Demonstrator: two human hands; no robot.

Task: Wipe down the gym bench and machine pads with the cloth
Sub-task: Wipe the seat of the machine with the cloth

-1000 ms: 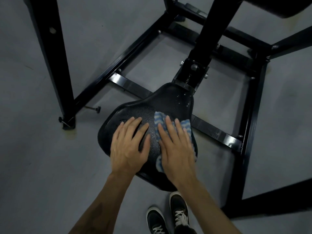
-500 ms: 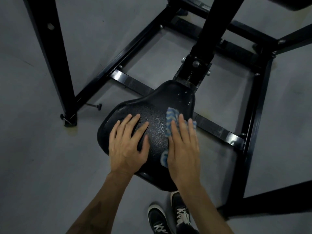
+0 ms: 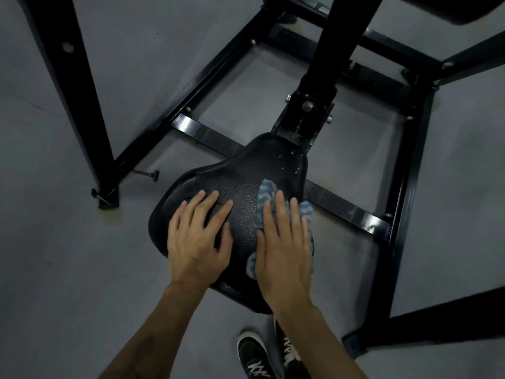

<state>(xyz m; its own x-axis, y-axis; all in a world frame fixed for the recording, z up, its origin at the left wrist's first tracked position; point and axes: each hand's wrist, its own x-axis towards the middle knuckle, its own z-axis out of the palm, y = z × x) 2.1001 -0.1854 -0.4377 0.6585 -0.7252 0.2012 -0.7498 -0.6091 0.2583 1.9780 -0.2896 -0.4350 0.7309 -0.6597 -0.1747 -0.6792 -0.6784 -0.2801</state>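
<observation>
Grey concrete floor (image 3: pixel 68 269), dim light, and a black steel machine frame (image 3: pixel 191 86) bolted together in a square on it. The person leans over the seat pad (image 3: pixel 243 198), a black, pebbled, saddle-shaped cushion fixed at its narrow far end to a bracket (image 3: pixel 306 119) on the frame's slanted post.

Both hands are down on the pad, side by side but apart. The left hand (image 3: pixel 198 239) lies flat on the bare vinyl, fingers straight and fanned, holding nothing. The right hand (image 3: pixel 284 242) is also flat, fingers straight and close together, pressing the cloth (image 3: pixel 266 194) against the right half of the pad. The cloth is blue with pale zigzag stripes; it is bunched under the palm and pokes out past the fingertips, along the right edge and by the heel of the hand.

Wet droplets glisten on the pad's narrow end near the bracket. A crossbar (image 3: pixel 344 207) of the frame runs beneath the pad. A small pin with a knob (image 3: pixel 149 175) sticks out by the left upright's foot. Below the forearms, two black sneakers (image 3: pixel 254 354) with white laces stand on the floor.
</observation>
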